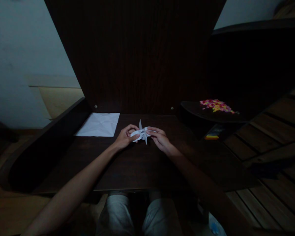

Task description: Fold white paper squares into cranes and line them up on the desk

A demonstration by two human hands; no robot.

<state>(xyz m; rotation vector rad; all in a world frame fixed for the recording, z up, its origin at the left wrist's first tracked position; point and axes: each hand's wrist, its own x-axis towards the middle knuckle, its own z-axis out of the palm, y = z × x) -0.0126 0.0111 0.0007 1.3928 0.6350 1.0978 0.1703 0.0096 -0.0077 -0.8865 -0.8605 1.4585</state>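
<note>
A small folded white paper crane (143, 133) is held between my two hands, just above the dark desk top. One thin point of it stands up at the back and another points down toward me. My left hand (127, 135) pinches the left wing, thumb on top and fingers beneath. My right hand (159, 137) grips the right wing between thumb and fingers. Left of my left hand, a creased white paper sheet (99, 124) lies flat on the desk.
The dark wooden desk (132, 173) has a raised side panel (39, 154) at left and a tall back board (137, 59). On a curved shelf (191, 108) at right lies a heap of small pink and yellow pieces (217, 105). Below it sits something with a yellow-orange edge (211, 137).
</note>
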